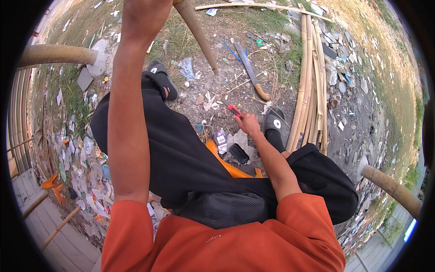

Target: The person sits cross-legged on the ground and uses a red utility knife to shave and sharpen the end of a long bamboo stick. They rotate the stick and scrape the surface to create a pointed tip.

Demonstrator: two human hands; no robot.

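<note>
My right hand (247, 123) is closed around a red-handled cutter knife (234, 110), held low between my feet. My left arm reaches far up, and my left hand (147, 16) is cut off by the upper edge, so its fingers are hidden. Right beside that hand a bamboo pole (197, 36) slants down to the ground; whether I grip it cannot be seen. Beyond my right hand a machete (249, 68) with a wooden handle lies on the dirt. To the right, a bundle of long split bamboo strips (312, 81) rests on the ground.
Thick bamboo posts stand at the left (68, 55) and right (392, 188). Below me are an orange plastic piece (226, 164), a black tray (239, 154) and a clear plastic package (220, 138). Litter (90, 181) and broken shards (362, 86) cover much of the ground.
</note>
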